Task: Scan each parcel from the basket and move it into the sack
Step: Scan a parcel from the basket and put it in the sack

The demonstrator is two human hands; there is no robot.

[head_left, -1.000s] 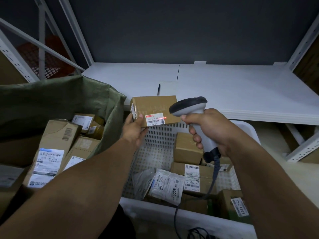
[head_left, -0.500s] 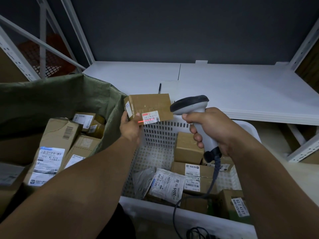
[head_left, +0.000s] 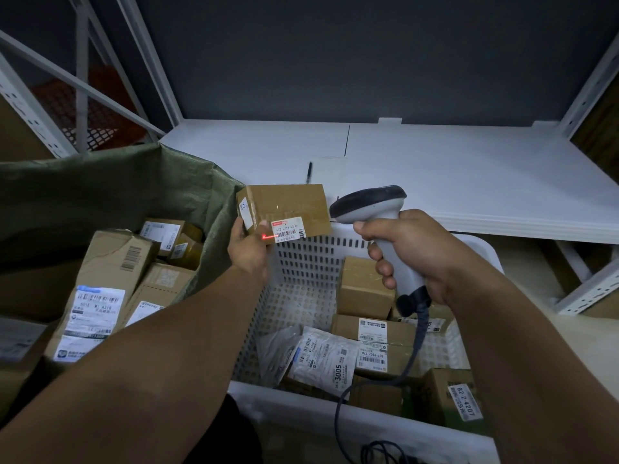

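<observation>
A green woven sack (head_left: pixel 100 195) stands open to the left of the left hand, holding a pile of cardboard parcels, the largest a tall box (head_left: pixel 110 272) with a white shipping label face up. The left hand (head_left: pixel 249 249) grips a small cardboard parcel (head_left: pixel 288 209) by its lower left corner, thumb on the front face, holding it up where the sack's rim meets the far left corner of a white perforated basket (head_left: pixel 301 262). A red scan line (head_left: pixel 269 236) falls across the thumb and the left edge of the parcel's barcode label. Just right of the parcel, the right hand (head_left: pixel 412 252) is wrapped round the handle of a grey barcode scanner (head_left: pixel 378 209), its dark head aimed at the parcel and close to its right edge. The scanner's cable (head_left: pixel 418 336) drops into the basket. Below both hands, the basket holds more parcels: a plain cardboard box (head_left: pixel 365 286) under the right hand and a white poly mailer (head_left: pixel 325 360) marked 3005 nearer the person. Beyond the hands, a black pen (head_left: pixel 309 172) lies on a white shelf (head_left: pixel 469 179).
</observation>
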